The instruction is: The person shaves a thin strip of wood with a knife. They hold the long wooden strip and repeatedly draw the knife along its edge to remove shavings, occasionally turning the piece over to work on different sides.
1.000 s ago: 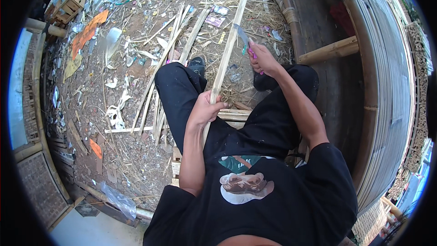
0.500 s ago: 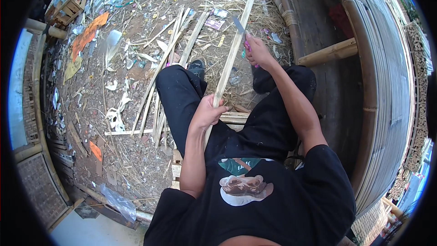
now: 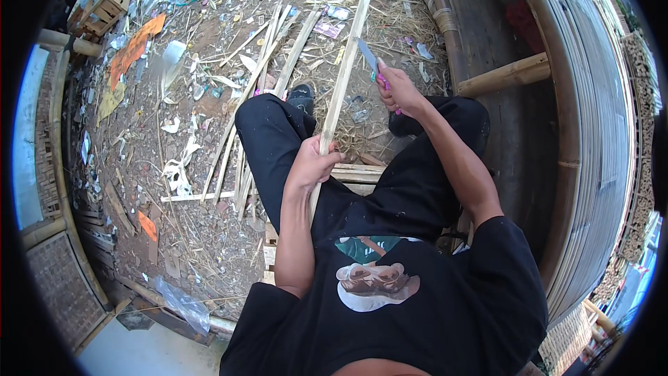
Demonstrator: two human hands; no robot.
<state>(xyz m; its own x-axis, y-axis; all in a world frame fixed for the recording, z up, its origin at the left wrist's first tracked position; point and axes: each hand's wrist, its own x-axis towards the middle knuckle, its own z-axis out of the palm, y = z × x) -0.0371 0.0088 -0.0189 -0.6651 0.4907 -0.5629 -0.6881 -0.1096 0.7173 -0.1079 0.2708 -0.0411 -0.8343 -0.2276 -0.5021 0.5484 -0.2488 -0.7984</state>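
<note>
Clenched on both sides: left hand on a pale strip, right hand on a knife

Left fingers wrap the strip low down, thumb pointing rightward; hold looks firm. Strip slants up between the knees, far end out over littered ground; near end passes beside the left forearm, over black trousers. Wood or bamboo: cannot tell.

Right fist is closed round the knife's pink handle, blade angled up and leftward. Tip sits at the strip's right edge, partway up; touching or just beside, cannot tell.

Loose strips lie on the ground to the left, some near the left shoe. Wooden slats show between the thighs.

Step in hand, by my judgement: paring the strip's edge. No shaving visibly lifts from it. Next move seems to call for a steady left grip, well below the blade; the blade laid shallow against the edge; a stroke directed away from the left fingers.
</note>
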